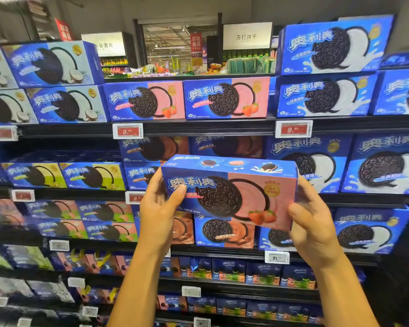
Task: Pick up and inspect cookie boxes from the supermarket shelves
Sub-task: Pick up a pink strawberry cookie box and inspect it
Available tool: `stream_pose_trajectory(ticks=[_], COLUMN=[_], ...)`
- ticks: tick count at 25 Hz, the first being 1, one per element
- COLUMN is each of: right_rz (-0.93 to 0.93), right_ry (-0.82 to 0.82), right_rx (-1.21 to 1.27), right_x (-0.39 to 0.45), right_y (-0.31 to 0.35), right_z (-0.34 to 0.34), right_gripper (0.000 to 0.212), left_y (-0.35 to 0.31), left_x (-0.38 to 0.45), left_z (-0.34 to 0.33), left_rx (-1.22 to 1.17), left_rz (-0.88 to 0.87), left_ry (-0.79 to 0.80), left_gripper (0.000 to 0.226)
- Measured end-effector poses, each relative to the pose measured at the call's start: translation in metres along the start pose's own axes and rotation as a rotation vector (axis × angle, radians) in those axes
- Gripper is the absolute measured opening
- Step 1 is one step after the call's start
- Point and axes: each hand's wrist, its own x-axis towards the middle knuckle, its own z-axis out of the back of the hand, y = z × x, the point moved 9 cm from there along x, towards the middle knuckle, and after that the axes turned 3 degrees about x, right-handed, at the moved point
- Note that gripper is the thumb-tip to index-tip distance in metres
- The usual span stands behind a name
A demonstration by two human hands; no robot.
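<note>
I hold a blue and pink strawberry cookie box [232,192] in front of the shelves, its front face turned toward me and slightly tilted. My left hand [158,208] grips its left end, thumb on the front face. My right hand [312,223] grips its lower right corner, thumb on the front and fingers behind. Two more strawberry boxes [187,100] stand side by side on the upper shelf, with open space above them.
The black shelf edges [210,127] carry price tags [127,131]. White-cream boxes [328,95] are stacked at the right, coconut boxes [64,102] at the left, chocolate boxes [222,231] behind the held box. Smaller packs fill the low shelves [234,272].
</note>
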Motion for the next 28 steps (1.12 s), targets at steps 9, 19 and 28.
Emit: stream_pose_trajectory(ticks=[9,19,28], right_rz=[0.081,0.065,-0.067], right_ry=[-0.050,-0.061,-0.225], right_rx=[-0.128,-0.123,-0.022], right_x=[0.003,0.007,0.016], right_y=[-0.021,0.005,-0.002], right_z=[0.012,0.005,0.012], right_gripper=[0.069,0.054,0.053], left_y=[-0.023,-0.024,-0.021], left_x=[-0.001,0.010,0.011], left_z=[0.004,0.007,-0.004], left_rx=[0.003,0.058,0.121], left_rz=[-0.202,-0.099,0.058], left_ry=[-0.084,-0.116,-0.097], left_gripper=[0.062,0.050,0.039])
